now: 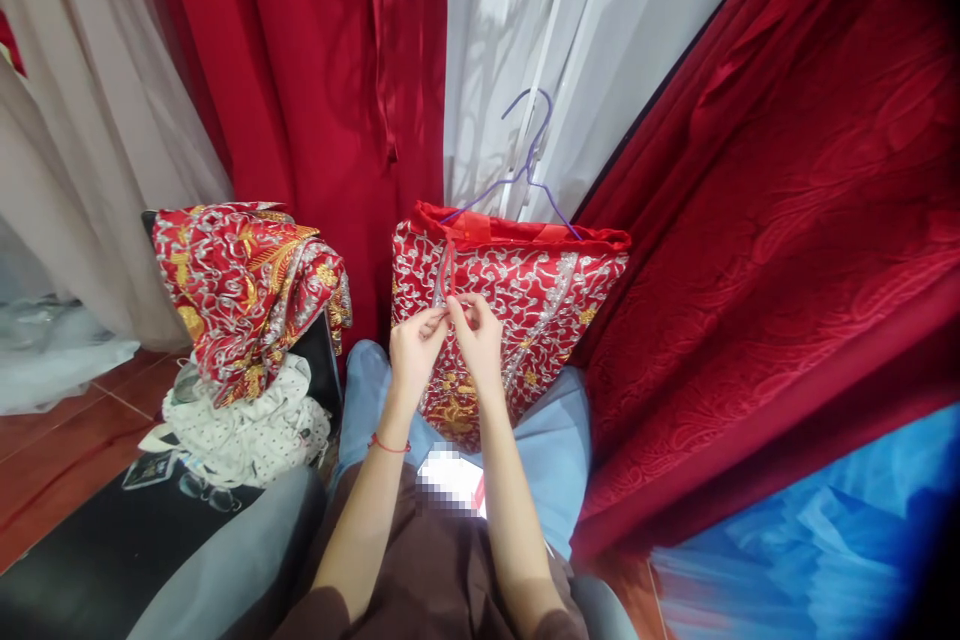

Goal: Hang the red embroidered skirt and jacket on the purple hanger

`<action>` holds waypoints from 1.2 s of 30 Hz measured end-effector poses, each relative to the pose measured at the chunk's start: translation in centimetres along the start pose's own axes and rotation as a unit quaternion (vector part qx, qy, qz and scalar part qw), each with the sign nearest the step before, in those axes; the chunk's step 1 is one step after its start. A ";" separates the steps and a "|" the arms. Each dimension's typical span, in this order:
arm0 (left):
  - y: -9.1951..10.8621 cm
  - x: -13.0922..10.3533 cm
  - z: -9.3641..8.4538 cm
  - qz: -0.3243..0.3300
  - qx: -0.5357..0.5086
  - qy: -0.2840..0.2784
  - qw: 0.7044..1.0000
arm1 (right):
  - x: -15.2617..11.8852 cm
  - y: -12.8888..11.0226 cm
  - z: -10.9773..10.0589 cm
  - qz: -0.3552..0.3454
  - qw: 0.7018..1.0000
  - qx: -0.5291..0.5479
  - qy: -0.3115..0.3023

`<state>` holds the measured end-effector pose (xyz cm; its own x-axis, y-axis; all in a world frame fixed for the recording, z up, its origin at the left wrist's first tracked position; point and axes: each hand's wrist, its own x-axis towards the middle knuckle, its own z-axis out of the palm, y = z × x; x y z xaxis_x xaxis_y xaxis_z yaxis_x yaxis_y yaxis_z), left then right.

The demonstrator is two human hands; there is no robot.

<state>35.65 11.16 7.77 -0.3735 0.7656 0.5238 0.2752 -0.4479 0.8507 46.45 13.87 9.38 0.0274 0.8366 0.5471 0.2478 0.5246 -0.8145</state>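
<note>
A red garment (pixel 525 290) with silver and gold embroidery hangs from a purple wire hanger (pixel 531 155) and lies against my knees. Its upper edge is plain red satin. From that edge a thin red ribbon (pixel 448 265) runs down to my fingers. My left hand (pixel 417 345) pinches the ribbon near its lower part. Right beside it, my right hand (pixel 477 332) holds the same ribbon between thumb and fingers. The fingertips of both hands nearly meet in front of the embroidered cloth.
Another embroidered red cloth (pixel 244 290) is draped at the left, above a white dotted cloth (pixel 255 420). Sunglasses (pixel 210 493) lie on a black surface (pixel 90 560). A lit phone (pixel 454 480) rests on my lap. Red curtains (pixel 300 50) and blue tulle (pixel 817 540) surround me.
</note>
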 end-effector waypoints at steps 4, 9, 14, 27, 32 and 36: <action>-0.3 0.1 0.6 -0.017 -0.047 -0.026 0.998 | 1.6 -0.1 1.2 0.014 1.000 0.012 0.008; -0.6 1.8 1.5 -0.117 -0.210 -0.036 0.970 | 1.1 -0.3 1.2 0.037 0.994 0.093 -0.050; 0.2 3.3 2.3 -0.103 -0.296 0.040 0.949 | 0.1 -0.1 1.3 0.051 0.988 0.132 -0.054; 0.2 2.1 1.3 -0.061 -0.250 0.021 0.966 | -0.2 0.3 1.1 0.043 0.995 0.083 -0.021; -0.7 2.1 1.2 -0.019 -0.215 0.104 0.971 | 0.2 -0.4 0.7 -0.004 0.996 0.066 -0.053; -3.0 2.2 1.1 -0.058 -0.243 0.217 0.944 | 0.9 -0.9 0.2 -0.062 0.993 0.037 -0.088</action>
<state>34.96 14.70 6.31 -0.7324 0.6088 0.3049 -0.1887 -0.6117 0.7682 46.04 14.21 10.58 -0.1700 0.7756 0.6078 0.1659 0.6305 -0.7582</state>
